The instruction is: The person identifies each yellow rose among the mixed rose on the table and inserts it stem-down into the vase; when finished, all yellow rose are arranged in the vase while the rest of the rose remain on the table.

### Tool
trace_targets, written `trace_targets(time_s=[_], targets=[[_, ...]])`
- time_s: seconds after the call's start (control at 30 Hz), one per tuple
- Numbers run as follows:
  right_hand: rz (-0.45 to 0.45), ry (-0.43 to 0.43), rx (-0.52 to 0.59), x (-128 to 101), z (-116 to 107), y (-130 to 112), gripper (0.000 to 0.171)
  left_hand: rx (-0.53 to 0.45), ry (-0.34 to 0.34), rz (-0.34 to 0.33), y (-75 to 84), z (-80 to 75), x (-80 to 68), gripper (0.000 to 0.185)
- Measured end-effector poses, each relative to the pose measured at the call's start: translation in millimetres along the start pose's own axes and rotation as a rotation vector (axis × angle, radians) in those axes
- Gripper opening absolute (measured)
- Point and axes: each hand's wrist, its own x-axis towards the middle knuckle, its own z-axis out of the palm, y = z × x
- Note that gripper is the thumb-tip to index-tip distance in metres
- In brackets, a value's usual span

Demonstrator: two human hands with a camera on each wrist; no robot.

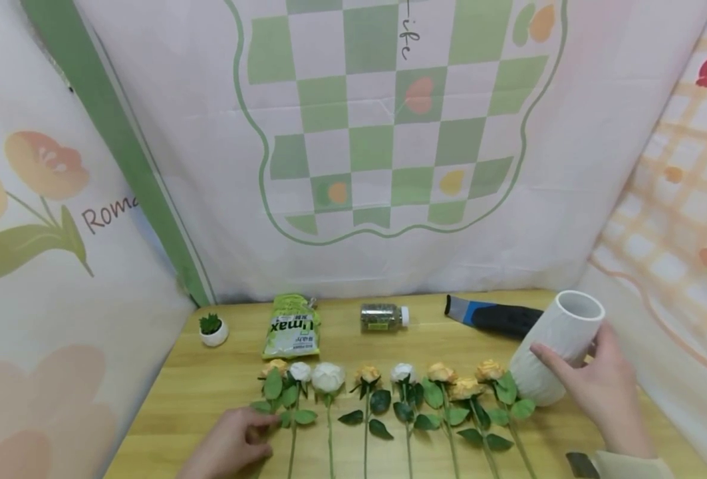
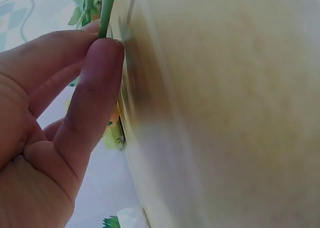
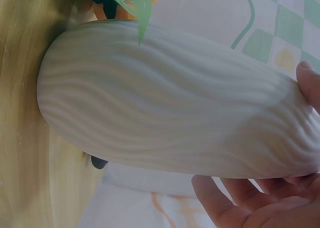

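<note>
Our right hand (image 1: pixel 598 386) wrapped round tilted white ribbed ceramic vase (image 1: pixel 559 346), left hand (image 1: pixel 233 442) pinching leftmost artificial rose's green stem (image 2: pixel 107 12) on wooden table (image 1: pixel 209 392).

roses (image 1: pixel 368 374): 9 | vase (image 1: pixel 559 346): 1 | pouch (image 1: pixel 292 327): 1 | jar (image 1: pixel 383 317): 1 | potted plant (image 1: pixel 213 329): 1

white wavy-ribbed vase (image 1: pixel 559 346); yellow and white roses (image 1: pixel 389 376); green-white checked backdrop (image 1: pixel 383 113).
</note>
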Motion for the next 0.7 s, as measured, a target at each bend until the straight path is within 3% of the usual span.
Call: trace_targets(time_s=[0.33, 0.7], targets=[[0.005, -0.003, 0.008, -1.1, 0.2, 1.1, 0.107, -0.054, -0.042, -0.026, 0.5, -1.4, 1.7, 0.051], [0.012, 0.001, -0.003, -1.6, -0.3, -1.8, 0.108, -0.049, -0.002, 0.058, 6.5, -6.0, 9.9, 0.047]])
